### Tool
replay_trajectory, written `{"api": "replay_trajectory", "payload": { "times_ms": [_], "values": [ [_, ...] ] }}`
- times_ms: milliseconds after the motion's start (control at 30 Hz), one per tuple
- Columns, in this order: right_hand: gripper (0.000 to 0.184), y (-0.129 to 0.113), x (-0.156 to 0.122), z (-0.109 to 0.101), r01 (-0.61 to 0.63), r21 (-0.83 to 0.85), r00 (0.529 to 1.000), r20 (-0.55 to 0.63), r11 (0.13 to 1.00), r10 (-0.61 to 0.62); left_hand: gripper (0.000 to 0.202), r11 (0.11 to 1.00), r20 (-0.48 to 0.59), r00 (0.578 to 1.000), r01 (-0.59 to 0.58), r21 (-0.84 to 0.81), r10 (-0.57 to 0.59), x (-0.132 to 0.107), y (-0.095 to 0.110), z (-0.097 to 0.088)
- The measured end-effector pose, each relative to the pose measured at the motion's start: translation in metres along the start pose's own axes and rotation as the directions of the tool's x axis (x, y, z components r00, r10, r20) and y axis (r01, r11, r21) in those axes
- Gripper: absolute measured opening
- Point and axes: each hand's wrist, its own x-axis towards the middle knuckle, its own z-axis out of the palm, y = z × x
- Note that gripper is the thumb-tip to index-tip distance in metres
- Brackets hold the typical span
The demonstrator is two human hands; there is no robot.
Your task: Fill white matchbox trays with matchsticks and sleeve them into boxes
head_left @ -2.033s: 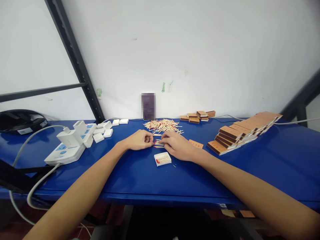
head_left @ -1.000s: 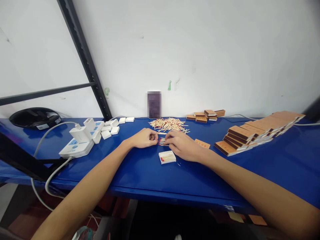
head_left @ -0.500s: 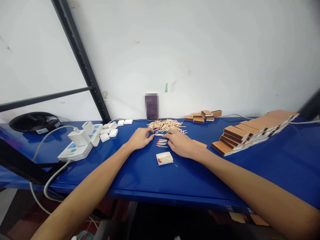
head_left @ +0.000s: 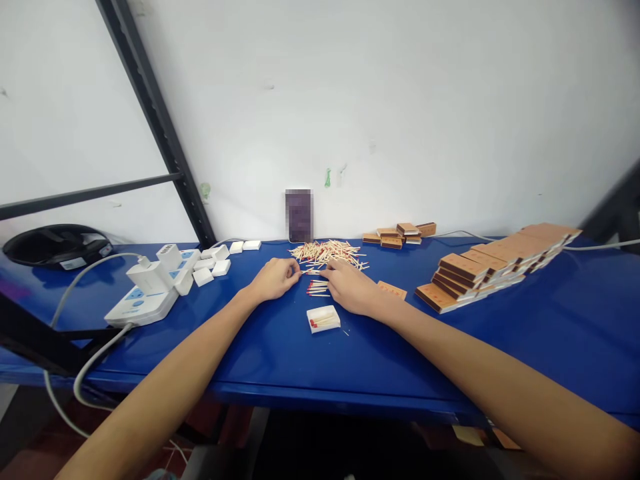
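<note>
A loose pile of red-tipped matches (head_left: 327,253) lies on the blue table (head_left: 280,360) near the wall. My left hand (head_left: 274,279) rests at the pile's near left edge, fingers curled in a pinch on a match. At the near right edge, my right hand (head_left: 349,287) has its fingers bent down onto the matches. Between the hands lies a small aligned bundle of matches (head_left: 317,288). A white open matchbox tray (head_left: 324,319) with a few matches in it sits just in front of my right hand. A flat brown sleeve (head_left: 391,290) lies to the right of my wrist.
A long fanned row of brown matchboxes (head_left: 487,263) runs along the right side. A few more matchboxes (head_left: 399,234) sit by the wall. A white power strip with chargers (head_left: 145,290) and white trays (head_left: 216,257) occupy the left. A black round device (head_left: 53,244) sits far left.
Both hands have shifted slightly toward the loose pile, leaving the aligned bundle uncovered between them. The left hand has gone from reaching with extended fingers to a pinch.
</note>
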Motion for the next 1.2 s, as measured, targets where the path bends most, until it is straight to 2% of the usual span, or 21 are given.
{"api": "replay_trajectory", "payload": {
  "times_ms": [333,700,867,1000,1067,1200],
  "values": [
    [0.035,0.006,-0.008,-0.004,-0.004,0.108,1.000,0.005,0.994,0.003,0.018,0.998,0.087,0.995,-0.055,-0.022,0.057,-0.005,0.010,-0.006],
    [0.032,0.009,-0.015,-0.011,0.078,0.176,0.996,0.019,0.981,-0.083,0.018,0.991,0.127,0.984,-0.131,0.007,0.129,0.001,0.013,-0.004],
    [0.029,0.009,-0.015,-0.010,0.027,0.194,0.999,-0.037,0.981,-0.020,0.025,0.983,0.149,0.972,-0.186,0.004,0.184,-0.001,0.015,-0.008],
    [0.028,0.008,-0.017,-0.009,-0.017,0.261,0.998,-0.051,0.965,0.031,0.028,0.983,0.186,0.966,-0.179,-0.027,0.181,-0.003,0.019,-0.012],
    [0.033,0.008,-0.018,-0.010,0.009,0.296,0.999,-0.046,0.955,0.005,0.030,0.983,0.197,0.964,-0.175,-0.047,0.181,-0.004,0.021,-0.014],
    [0.032,0.008,-0.018,-0.012,0.114,0.339,0.993,-0.033,0.934,-0.109,0.038,0.977,0.203,0.956,-0.197,-0.088,0.211,-0.008,0.025,-0.017]
  ]
}}
